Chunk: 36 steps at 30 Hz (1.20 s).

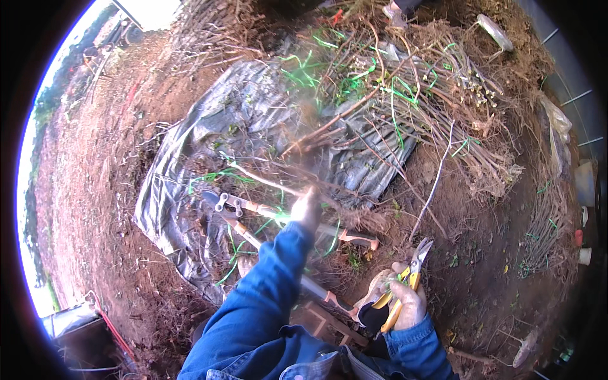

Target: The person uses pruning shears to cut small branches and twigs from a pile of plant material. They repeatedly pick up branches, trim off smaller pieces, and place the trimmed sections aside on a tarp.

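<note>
My left hand point(306, 210), out of a blue denim sleeve, is closed around a thin bare-root sapling point(259, 178) lying crosswise over the dark plastic sheet point(190, 123). Yellow-handled pruning shears point(403, 285) are in my right hand point(409, 301), their blades pointing up and away from me. Some green tie string point(390, 281) shows by its fingers. Below my left hand, long-handled loppers point(266, 211) lie with their jaws to the left and their handles spread; my left sleeve hides part of them.
Bundles of bare saplings point(441, 99) tied with green string lie at the upper right, with another bundle point(546, 237) at the far right. A brush pile point(213, 28) is at the top. Another person's foot point(395, 13) shows at the top edge. A white cup point(584, 256) sits far right.
</note>
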Each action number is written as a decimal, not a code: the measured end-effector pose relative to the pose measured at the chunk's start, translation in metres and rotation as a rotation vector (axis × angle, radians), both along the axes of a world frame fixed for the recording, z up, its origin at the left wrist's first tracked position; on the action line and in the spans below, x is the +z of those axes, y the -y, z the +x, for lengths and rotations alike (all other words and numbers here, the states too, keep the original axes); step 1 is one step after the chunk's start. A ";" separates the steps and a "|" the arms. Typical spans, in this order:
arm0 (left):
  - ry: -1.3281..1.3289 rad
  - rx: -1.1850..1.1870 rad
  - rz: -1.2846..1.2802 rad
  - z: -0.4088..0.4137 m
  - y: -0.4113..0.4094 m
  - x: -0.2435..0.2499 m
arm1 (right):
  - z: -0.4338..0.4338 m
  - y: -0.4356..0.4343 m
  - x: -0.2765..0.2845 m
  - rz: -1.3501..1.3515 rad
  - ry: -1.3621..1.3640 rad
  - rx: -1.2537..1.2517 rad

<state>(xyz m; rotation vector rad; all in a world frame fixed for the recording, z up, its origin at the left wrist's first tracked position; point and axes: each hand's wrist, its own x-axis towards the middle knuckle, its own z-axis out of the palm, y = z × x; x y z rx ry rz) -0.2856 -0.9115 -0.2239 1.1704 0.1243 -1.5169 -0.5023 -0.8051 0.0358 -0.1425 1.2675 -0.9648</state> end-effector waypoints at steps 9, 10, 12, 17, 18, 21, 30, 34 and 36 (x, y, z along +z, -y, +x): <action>-0.134 0.292 -0.139 0.067 -0.116 0.260 | -0.015 -0.009 -0.028 -0.146 -0.192 -0.144; -0.171 0.327 -0.123 0.056 -0.126 0.294 | -0.018 -0.012 -0.031 -0.130 -0.190 -0.192; -0.090 0.091 -0.173 0.067 -0.153 0.301 | -0.017 -0.014 -0.044 -0.117 -0.142 -0.276; -0.236 0.033 -0.334 0.122 -0.230 0.335 | 0.008 -0.041 -0.067 -0.201 -0.191 -0.052; 0.015 0.145 -0.345 0.120 -0.233 0.343 | 0.014 -0.051 -0.063 -0.272 -0.208 0.029; 0.368 0.439 -0.396 0.143 -0.244 0.334 | 0.037 -0.086 -0.025 -0.418 -0.278 0.265; 0.328 0.526 -0.472 0.097 -0.232 0.344 | 0.039 -0.151 0.062 -1.293 -1.134 0.795; 0.332 0.470 -0.442 0.070 -0.237 0.361 | 0.046 -0.154 0.080 -1.331 -1.020 0.896; 0.390 0.439 -0.436 0.065 -0.240 0.357 | 0.048 -0.155 0.086 -1.360 -0.913 0.933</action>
